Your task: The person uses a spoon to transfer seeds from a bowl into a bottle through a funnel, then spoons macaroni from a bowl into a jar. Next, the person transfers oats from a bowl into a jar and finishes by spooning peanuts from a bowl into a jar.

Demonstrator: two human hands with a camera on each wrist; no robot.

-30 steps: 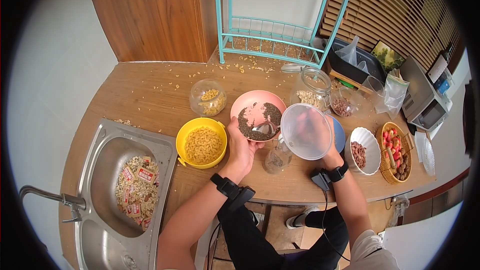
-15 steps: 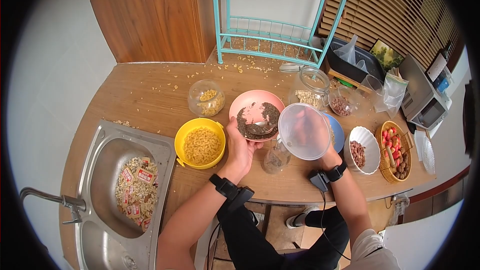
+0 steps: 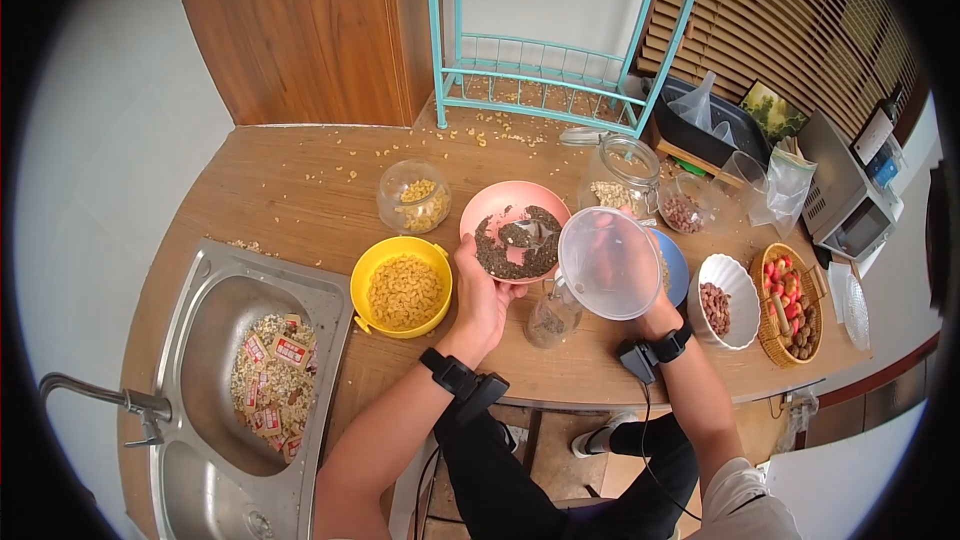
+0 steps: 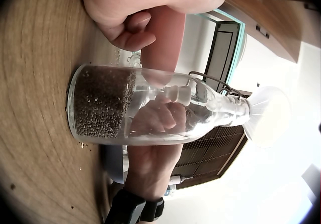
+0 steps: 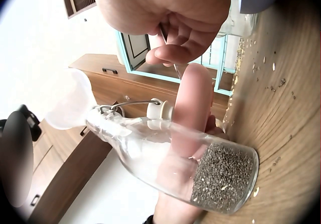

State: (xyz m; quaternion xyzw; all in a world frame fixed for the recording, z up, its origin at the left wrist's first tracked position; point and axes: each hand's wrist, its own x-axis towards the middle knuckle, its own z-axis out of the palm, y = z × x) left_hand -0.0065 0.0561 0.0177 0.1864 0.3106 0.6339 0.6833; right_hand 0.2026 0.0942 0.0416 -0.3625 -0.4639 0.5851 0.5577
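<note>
My left hand (image 3: 481, 298) grips the near left side of a pink bowl (image 3: 512, 194) of small dark seeds. A metal spoon (image 3: 537, 232) dips among the seeds. My right hand (image 5: 170, 11) pinches its handle; in the head view the funnel partly covers that hand. Between my hands stands an upright clear swing-top glass bottle (image 4: 160, 106), its lower part filled with dark seeds (image 5: 223, 176). A translucent plastic funnel (image 3: 610, 265) sits in the bottle's mouth. The wire bail and white stopper (image 4: 179, 94) hang at the bottle's side.
Left of the bowl are a yellow bowl (image 3: 441, 253) of macaroni and a round glass jar (image 3: 395, 185). A blue plate (image 3: 676, 265), white bowl (image 3: 742, 290) and wicker basket (image 3: 817, 285) stand right. The sink (image 3: 335, 315) is at left. A clip-top jar (image 3: 628, 155) stands behind.
The spoon has shifted within the pink bowl from its near side toward the far right, pushing the seeds about. My left hand, the bottle and the funnel stay put.
</note>
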